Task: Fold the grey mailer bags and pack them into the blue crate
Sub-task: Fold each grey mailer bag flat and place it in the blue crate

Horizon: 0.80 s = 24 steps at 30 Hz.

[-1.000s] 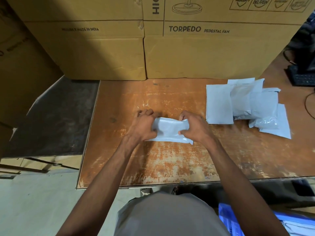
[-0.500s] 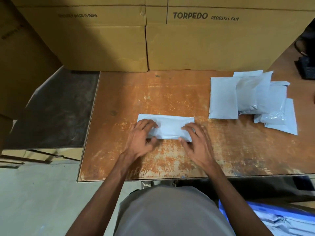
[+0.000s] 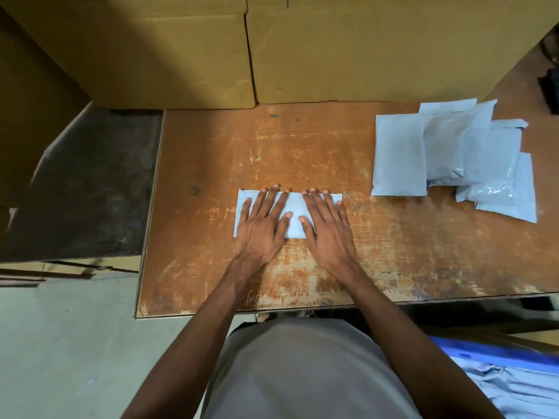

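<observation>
Folded grey mailer bag [image 3: 292, 214] lies flat on the wooden table [image 3: 393, 252], near its front edge. Left hand [image 3: 260, 223] and right hand [image 3: 328, 225] press it, each grip apart, fingers straight.

Bare table [image 3: 302, 140] lies open between the folded mailer bag [image 3: 295, 214], pinned flat under both hands, and the cardboard boxes [image 3: 363, 55] walling off the far edge. To the right, a loose pile of mailer bags [image 3: 447, 158] takes up the surface. The blue crate [image 3: 484, 356], seemingly partly filled, sits low at near right.
</observation>
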Tool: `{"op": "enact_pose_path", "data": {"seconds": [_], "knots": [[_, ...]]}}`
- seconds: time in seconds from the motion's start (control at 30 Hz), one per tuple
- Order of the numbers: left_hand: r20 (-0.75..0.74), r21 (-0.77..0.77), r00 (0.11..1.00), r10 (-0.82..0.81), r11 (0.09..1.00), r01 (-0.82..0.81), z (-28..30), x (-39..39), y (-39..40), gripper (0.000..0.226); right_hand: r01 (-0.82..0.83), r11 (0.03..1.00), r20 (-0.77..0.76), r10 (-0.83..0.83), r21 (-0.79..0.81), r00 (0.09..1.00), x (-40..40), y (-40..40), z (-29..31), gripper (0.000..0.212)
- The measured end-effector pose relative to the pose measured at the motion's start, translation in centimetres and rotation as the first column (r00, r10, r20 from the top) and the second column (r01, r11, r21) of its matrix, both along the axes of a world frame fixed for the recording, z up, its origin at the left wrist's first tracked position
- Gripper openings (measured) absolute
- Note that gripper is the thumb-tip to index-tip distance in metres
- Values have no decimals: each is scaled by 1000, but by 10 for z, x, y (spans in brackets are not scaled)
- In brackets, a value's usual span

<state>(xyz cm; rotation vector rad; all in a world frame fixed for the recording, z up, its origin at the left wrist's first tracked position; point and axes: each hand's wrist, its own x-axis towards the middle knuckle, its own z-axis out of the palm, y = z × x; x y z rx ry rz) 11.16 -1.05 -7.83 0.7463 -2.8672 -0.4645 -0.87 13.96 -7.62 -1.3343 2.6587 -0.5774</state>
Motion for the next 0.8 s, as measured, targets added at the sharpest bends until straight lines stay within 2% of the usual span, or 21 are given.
{"op": "enact_pose_path", "data": {"seconds": [0.5,0.63,0.8], "knots": [[78,10,997,-5,1000,5,3,-2,0,54,10,1000,-9,-9,22,1000,0,-2,1,59],[84,49,996,-28,999,24,9,-4,-2,54,13,999,19,-12,-32,1000,0,-1,3,59],[133,12,986,-105,994,104,30,-15,-14,59,73,986,50,-67,-148,997,2,4,6,63]]}}
